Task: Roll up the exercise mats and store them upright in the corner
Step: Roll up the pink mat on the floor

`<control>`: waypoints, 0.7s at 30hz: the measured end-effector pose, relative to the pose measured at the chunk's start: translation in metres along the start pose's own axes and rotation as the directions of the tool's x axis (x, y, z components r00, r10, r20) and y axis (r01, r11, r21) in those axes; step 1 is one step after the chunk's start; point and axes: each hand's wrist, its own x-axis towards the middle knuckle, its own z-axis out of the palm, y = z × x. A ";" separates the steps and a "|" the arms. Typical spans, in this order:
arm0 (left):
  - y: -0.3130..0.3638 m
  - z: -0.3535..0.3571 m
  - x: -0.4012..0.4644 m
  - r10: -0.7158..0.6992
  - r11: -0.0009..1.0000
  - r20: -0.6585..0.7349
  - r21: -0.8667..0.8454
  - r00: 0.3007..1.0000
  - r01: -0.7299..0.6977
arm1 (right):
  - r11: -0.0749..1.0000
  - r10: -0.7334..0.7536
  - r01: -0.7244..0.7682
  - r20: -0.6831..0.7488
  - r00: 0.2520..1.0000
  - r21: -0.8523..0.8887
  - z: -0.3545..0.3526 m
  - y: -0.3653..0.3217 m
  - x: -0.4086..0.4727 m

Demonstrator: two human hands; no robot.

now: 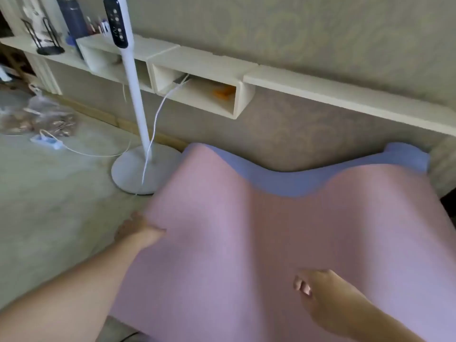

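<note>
Holding mat [271, 243] unrolled | left hand [138, 228] grips its edge | right hand [318, 290] probably rests loose on top | rolling, storing remain

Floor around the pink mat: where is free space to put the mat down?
Bare floor lies left of the pink mat, before the fan base. Crowded: far left, with plastic bags and power strip.

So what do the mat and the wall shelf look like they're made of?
The mat looks like soft foam or rubber, matte, pink on one face and blue-purple on the other: it sags in smooth waves where the left hand grips its edge. The wall shelf looks rigid, painted wood or board, with a smooth cream finish and crisp square edges; the exact material can't be told.
</note>
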 end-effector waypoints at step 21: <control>0.019 0.045 -0.026 0.211 0.921 0.351 -0.385 0.912 -0.065 | 0.990 0.130 -0.133 0.059 0.990 0.046 0.003 0.031 0.011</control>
